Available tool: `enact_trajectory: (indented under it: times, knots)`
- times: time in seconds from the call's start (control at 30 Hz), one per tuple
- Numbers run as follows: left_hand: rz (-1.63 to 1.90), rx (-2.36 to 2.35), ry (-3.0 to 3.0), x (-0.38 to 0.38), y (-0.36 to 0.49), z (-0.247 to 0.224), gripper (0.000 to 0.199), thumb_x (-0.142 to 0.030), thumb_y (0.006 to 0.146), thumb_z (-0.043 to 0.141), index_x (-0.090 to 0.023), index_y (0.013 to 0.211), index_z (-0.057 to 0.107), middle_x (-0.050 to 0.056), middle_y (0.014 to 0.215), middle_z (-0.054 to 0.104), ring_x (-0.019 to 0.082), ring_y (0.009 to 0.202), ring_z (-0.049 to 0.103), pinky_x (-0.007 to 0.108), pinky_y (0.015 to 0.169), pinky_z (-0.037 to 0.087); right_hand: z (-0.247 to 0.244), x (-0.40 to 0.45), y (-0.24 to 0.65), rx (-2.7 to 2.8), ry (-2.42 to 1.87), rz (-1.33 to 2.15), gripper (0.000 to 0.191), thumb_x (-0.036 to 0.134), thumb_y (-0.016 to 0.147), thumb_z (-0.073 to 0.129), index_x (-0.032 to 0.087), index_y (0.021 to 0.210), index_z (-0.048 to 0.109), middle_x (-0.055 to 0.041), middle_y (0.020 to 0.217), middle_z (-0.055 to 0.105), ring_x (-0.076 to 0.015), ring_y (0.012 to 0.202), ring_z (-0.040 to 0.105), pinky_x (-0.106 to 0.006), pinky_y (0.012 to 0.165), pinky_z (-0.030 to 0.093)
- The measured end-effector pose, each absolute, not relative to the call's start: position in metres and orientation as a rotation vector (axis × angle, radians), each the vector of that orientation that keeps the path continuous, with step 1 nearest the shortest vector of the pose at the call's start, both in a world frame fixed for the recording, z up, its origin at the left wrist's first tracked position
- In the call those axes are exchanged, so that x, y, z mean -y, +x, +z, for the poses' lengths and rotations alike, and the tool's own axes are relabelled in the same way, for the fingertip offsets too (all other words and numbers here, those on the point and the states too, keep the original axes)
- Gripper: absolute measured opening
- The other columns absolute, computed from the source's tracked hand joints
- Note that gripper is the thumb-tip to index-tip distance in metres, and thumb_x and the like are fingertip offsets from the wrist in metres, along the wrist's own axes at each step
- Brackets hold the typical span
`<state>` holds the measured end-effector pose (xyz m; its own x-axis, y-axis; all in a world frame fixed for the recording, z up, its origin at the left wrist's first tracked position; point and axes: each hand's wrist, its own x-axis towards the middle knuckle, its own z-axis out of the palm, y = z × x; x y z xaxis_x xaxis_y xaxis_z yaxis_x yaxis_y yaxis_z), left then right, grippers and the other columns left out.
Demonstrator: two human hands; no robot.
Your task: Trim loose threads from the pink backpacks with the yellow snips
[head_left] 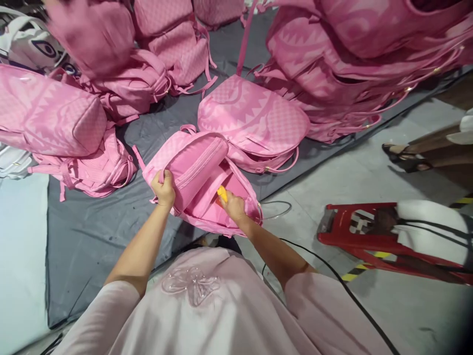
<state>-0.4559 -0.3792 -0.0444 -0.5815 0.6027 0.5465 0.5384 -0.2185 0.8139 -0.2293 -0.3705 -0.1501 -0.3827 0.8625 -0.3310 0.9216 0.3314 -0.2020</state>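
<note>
An unzipped pink backpack [199, 175] lies in front of me, its flap folded back and its lining showing. At its left edge, my left hand [163, 190] is closed around the pink fabric of the flap. Inside the opening, my right hand [233, 206] is closed on a small tool with a yellow end [222, 193]; the rest of the tool is covered by my fingers, so its kind cannot be made out. Just beyond the open bag, another pink backpack [254, 113] with a toothed print lies on the grey table cover [111, 246].
Pink backpacks are piled at the right [354, 64] and left [48, 113]. A white bag [29, 42] lies far left. On the floor stands a red plastic stool [354, 222] with a white thing on it. A black cable [332, 271] runs past my right side. Someone's feet [406, 155] show at right.
</note>
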Motion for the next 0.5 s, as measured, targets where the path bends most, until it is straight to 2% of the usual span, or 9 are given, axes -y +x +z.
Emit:
enact_trajectory:
  times: [0.07, 0.13, 0.2, 0.23, 0.3, 0.37, 0.43, 0.5]
  knots:
    - [1.894, -1.912, 1.471, 0.378, -0.455, -0.042, 0.055, -0.062, 0.091, 0.05, -0.022, 0.056, 0.037, -0.005, 0.055, 0.031, 0.01, 0.053, 0.028, 0.028, 0.054, 0.025, -0.145, 0.378, -0.229, -2.417, 1.595, -0.635, 0.052, 0.048, 0.103, 0.036, 0.012, 0.136, 0.055, -0.0198, 0.117, 0.069, -0.0287, 0.103, 0.068, -0.033, 0.085, 0.045]
    - [1.831, -1.896, 1.539, 0.377, -0.453, -0.039, 0.056, -0.065, 0.089, 0.05, -0.022, 0.056, 0.037, -0.004, 0.055, 0.032, 0.011, 0.053, 0.029, 0.028, 0.054, 0.025, -0.139, 0.383, -0.225, -2.442, 1.412, -0.778, 0.049, 0.053, 0.097, 0.052, 0.018, 0.129, 0.061, -0.0149, 0.115, 0.071, -0.028, 0.107, 0.067, -0.032, 0.09, 0.044]
    - [1.778, -1.872, 1.604, 0.377, -0.45, -0.037, 0.059, -0.069, 0.088, 0.048, -0.022, 0.055, 0.034, -0.005, 0.053, 0.03, 0.011, 0.051, 0.028, 0.028, 0.053, 0.024, -0.131, 0.377, -0.217, -2.39, 1.362, -0.821, 0.048, 0.053, 0.094, 0.059, 0.018, 0.126, 0.063, -0.0147, 0.111, 0.072, -0.028, 0.106, 0.067, -0.031, 0.089, 0.045]
    - [1.75, -1.856, 1.638, 0.376, -0.449, -0.037, 0.059, -0.07, 0.087, 0.048, -0.022, 0.055, 0.032, -0.005, 0.052, 0.028, 0.01, 0.05, 0.027, 0.028, 0.052, 0.024, -0.124, 0.369, -0.212, -2.341, 1.407, -0.801, 0.05, 0.054, 0.096, 0.054, 0.016, 0.127, 0.062, -0.0165, 0.11, 0.072, -0.0278, 0.103, 0.068, -0.031, 0.086, 0.046]
    - [1.682, -1.811, 1.708, 0.374, -0.45, -0.036, 0.06, -0.071, 0.087, 0.048, -0.023, 0.055, 0.031, -0.005, 0.051, 0.026, 0.01, 0.048, 0.026, 0.028, 0.051, 0.025, -0.108, 0.347, -0.2, -2.235, 1.523, -0.77, 0.06, 0.057, 0.103, 0.031, 0.01, 0.127, 0.059, -0.0202, 0.105, 0.072, -0.0256, 0.094, 0.07, -0.03, 0.076, 0.048]
    - [1.59, -1.795, 1.746, 0.373, -0.453, -0.034, 0.059, -0.071, 0.086, 0.046, -0.023, 0.056, 0.033, -0.005, 0.051, 0.029, 0.011, 0.048, 0.029, 0.028, 0.052, 0.027, -0.085, 0.322, -0.192, -2.139, 1.565, -0.843, 0.074, 0.06, 0.103, 0.01, 0.008, 0.123, 0.059, -0.0185, 0.096, 0.072, -0.0209, 0.077, 0.07, -0.027, 0.064, 0.048]
    - [1.541, -1.894, 1.693, 0.379, -0.454, -0.031, 0.055, -0.069, 0.087, 0.046, -0.022, 0.06, 0.042, -0.004, 0.054, 0.037, 0.012, 0.051, 0.037, 0.027, 0.055, 0.032, -0.058, 0.3, -0.189, -2.03, 1.52, -0.956, 0.078, 0.065, 0.101, 0.01, 0.008, 0.117, 0.061, -0.0138, 0.083, 0.07, -0.0172, 0.061, 0.065, -0.026, 0.056, 0.046]
    - [1.584, -2.083, 1.6, 0.396, -0.447, -0.026, 0.046, -0.064, 0.087, 0.053, -0.02, 0.073, 0.054, 0.0, 0.065, 0.051, 0.014, 0.063, 0.05, 0.027, 0.063, 0.04, -0.032, 0.284, -0.19, -1.888, 1.39, -0.967, 0.074, 0.068, 0.1, 0.022, 0.008, 0.106, 0.064, -0.011, 0.071, 0.066, -0.0162, 0.052, 0.059, -0.026, 0.051, 0.043]
